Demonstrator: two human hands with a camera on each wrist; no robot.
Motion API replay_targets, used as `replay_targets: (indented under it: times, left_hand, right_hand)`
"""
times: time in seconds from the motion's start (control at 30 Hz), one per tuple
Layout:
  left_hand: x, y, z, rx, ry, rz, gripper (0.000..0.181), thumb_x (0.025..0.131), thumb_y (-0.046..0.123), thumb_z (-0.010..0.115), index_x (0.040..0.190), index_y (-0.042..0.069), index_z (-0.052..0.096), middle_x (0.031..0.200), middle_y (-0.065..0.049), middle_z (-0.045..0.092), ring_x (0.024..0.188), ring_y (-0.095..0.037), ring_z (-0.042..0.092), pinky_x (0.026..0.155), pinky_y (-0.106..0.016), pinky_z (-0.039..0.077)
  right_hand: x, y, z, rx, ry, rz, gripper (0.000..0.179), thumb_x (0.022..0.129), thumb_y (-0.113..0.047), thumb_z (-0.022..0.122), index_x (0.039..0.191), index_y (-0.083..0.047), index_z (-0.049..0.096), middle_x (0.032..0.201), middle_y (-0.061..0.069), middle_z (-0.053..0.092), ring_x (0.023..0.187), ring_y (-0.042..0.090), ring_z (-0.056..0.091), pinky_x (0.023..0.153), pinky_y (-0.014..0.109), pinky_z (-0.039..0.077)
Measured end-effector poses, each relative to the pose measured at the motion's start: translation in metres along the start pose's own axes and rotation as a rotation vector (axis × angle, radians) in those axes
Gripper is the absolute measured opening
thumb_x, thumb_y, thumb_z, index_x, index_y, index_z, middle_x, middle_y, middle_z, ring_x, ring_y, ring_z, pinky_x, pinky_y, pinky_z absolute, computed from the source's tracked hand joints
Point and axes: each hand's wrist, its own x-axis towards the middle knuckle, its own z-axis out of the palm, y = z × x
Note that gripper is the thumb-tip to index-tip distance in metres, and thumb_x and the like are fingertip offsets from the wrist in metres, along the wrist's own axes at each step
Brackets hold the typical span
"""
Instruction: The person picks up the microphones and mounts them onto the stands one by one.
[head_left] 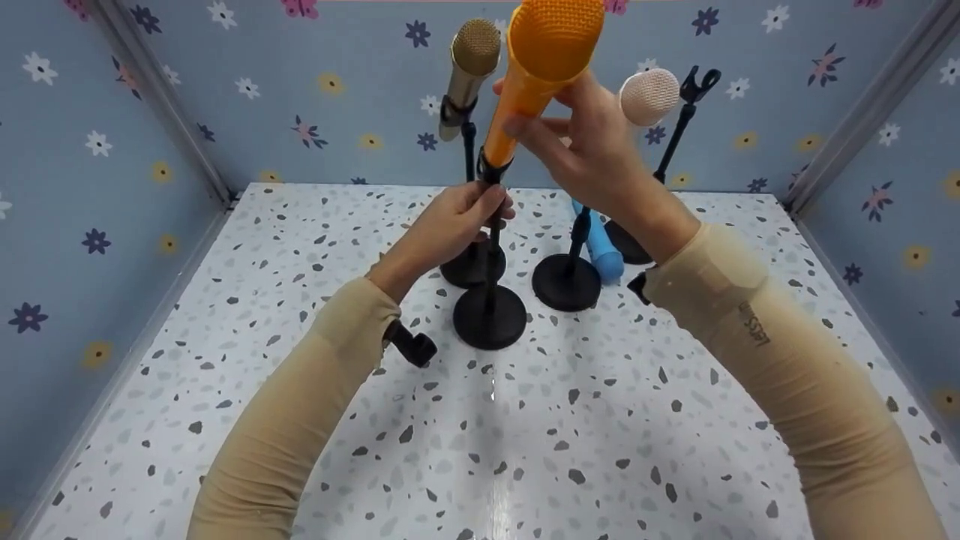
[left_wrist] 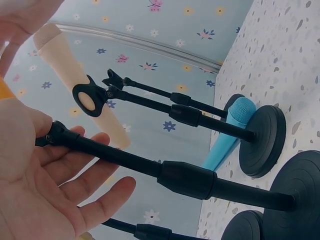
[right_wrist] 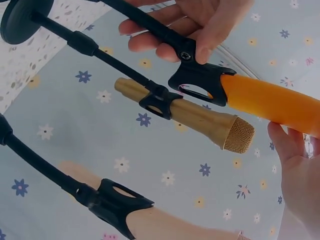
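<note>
My right hand [head_left: 600, 142] pinches the handle of an orange microphone [head_left: 559, 37] between thumb and fingers, its mesh head upward. In the right wrist view, the microphone's narrow end is right at the black clip [right_wrist: 206, 73] on top of a microphone stand [head_left: 490, 319]. My left hand [head_left: 454, 217] holds that stand just below the clip, thumb against the joint and fingers behind the pole. A gold microphone [head_left: 476, 49] sits in the clip of a second stand behind. To the right, a cream microphone [left_wrist: 65, 60] is held in another stand's clip.
On the speckled white tabletop [head_left: 300, 420], a blue microphone [head_left: 606, 251] lies beside the cream microphone's stand base [head_left: 566, 283]. At the back right stands another black stand [head_left: 679, 124] with a bare clip. Flower-patterned panels [head_left: 300, 90] enclose the back and both sides.
</note>
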Motion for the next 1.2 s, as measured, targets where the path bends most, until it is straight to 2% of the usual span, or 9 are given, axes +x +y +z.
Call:
replay_targets:
  times: [0.13, 0.23, 0.3, 0.53, 0.67, 0.77, 0.83, 1.07, 1.2]
  left_hand:
    - [0.0, -0.001, 0.002, 0.016, 0.011, 0.016, 0.041, 0.109, 0.04, 0.046, 0.116, 0.003, 0.063, 0.112, -0.011, 0.067, 0.104, -0.023, 0.063, 0.089, -0.044, 0.054]
    - [0.0, -0.002, 0.002, -0.007, 0.008, 0.006, 0.041, 0.108, 0.041, 0.046, 0.117, 0.004, 0.062, 0.114, -0.012, 0.066, 0.105, -0.024, 0.063, 0.089, -0.042, 0.054]
    - [0.0, -0.004, 0.003, -0.027, 0.008, 0.002, 0.041, 0.108, 0.042, 0.046, 0.116, 0.006, 0.062, 0.115, -0.013, 0.066, 0.106, -0.023, 0.063, 0.089, -0.042, 0.054]
    - [0.0, -0.007, 0.002, -0.046, 0.022, 0.023, 0.04, 0.108, 0.04, 0.048, 0.115, 0.004, 0.064, 0.112, -0.015, 0.067, 0.103, -0.026, 0.064, 0.088, -0.045, 0.055]
    - [0.003, -0.006, 0.0, -0.055, 0.052, 0.011, 0.039, 0.106, 0.041, 0.052, 0.113, 0.006, 0.068, 0.106, -0.012, 0.071, 0.1, -0.027, 0.066, 0.094, -0.043, 0.051]
    - [0.005, -0.005, 0.001, -0.092, 0.076, 0.014, 0.037, 0.106, 0.038, 0.055, 0.111, 0.005, 0.07, 0.102, -0.009, 0.073, 0.099, -0.027, 0.067, 0.097, -0.038, 0.048]
    - [0.006, -0.006, 0.002, -0.114, 0.085, 0.042, 0.036, 0.106, 0.034, 0.055, 0.108, 0.002, 0.07, 0.1, -0.009, 0.072, 0.098, -0.028, 0.067, 0.097, -0.036, 0.048]
    - [0.005, -0.01, 0.01, -0.182, 0.089, 0.166, 0.031, 0.107, 0.023, 0.055, 0.1, -0.004, 0.067, 0.1, -0.015, 0.069, 0.099, -0.028, 0.065, 0.097, -0.036, 0.051]
    - [0.005, -0.01, 0.012, -0.165, 0.086, 0.201, 0.029, 0.107, 0.022, 0.054, 0.099, -0.005, 0.065, 0.099, -0.02, 0.068, 0.098, -0.033, 0.063, 0.096, -0.036, 0.051]
  right_hand:
    - [-0.002, 0.009, 0.002, -0.052, -0.079, 0.015, 0.05, 0.1, -0.007, 0.065, 0.139, 0.008, 0.04, 0.133, 0.013, 0.061, 0.125, 0.016, 0.06, 0.095, 0.037, 0.055]
    - [-0.006, 0.018, 0.004, -0.045, -0.159, 0.042, 0.053, 0.102, -0.011, 0.062, 0.145, 0.007, 0.038, 0.14, 0.013, 0.056, 0.128, 0.014, 0.057, 0.098, 0.037, 0.053]
    - [-0.008, 0.022, 0.005, -0.036, -0.184, 0.068, 0.052, 0.102, -0.012, 0.062, 0.146, 0.005, 0.041, 0.142, 0.013, 0.054, 0.129, 0.013, 0.056, 0.1, 0.038, 0.052]
    - [-0.006, 0.023, 0.005, -0.044, -0.18, 0.216, 0.033, 0.1, -0.017, 0.066, 0.129, 0.0, 0.061, 0.126, 0.006, 0.066, 0.121, 0.011, 0.061, 0.1, 0.035, 0.052]
    - [-0.002, 0.019, 0.004, -0.074, -0.196, 0.277, 0.034, 0.099, -0.017, 0.068, 0.127, 0.001, 0.062, 0.124, 0.008, 0.066, 0.12, 0.013, 0.062, 0.1, 0.034, 0.051]
    - [0.0, 0.017, 0.002, -0.086, -0.214, 0.302, 0.035, 0.099, -0.019, 0.068, 0.129, 0.0, 0.061, 0.126, 0.008, 0.066, 0.122, 0.014, 0.062, 0.101, 0.034, 0.05]
    - [0.001, 0.018, 0.001, -0.087, -0.238, 0.286, 0.034, 0.1, -0.018, 0.067, 0.128, 0.001, 0.062, 0.126, 0.008, 0.066, 0.122, 0.015, 0.062, 0.103, 0.034, 0.049]
    - [0.004, 0.029, -0.003, -0.106, -0.328, 0.072, 0.033, 0.101, -0.015, 0.063, 0.127, 0.005, 0.058, 0.122, 0.015, 0.065, 0.123, 0.02, 0.061, 0.105, 0.039, 0.048]
    - [0.0, 0.035, 0.004, -0.11, -0.298, 0.065, 0.037, 0.102, -0.02, 0.063, 0.13, 0.004, 0.056, 0.125, 0.014, 0.064, 0.125, 0.018, 0.059, 0.102, 0.04, 0.05]
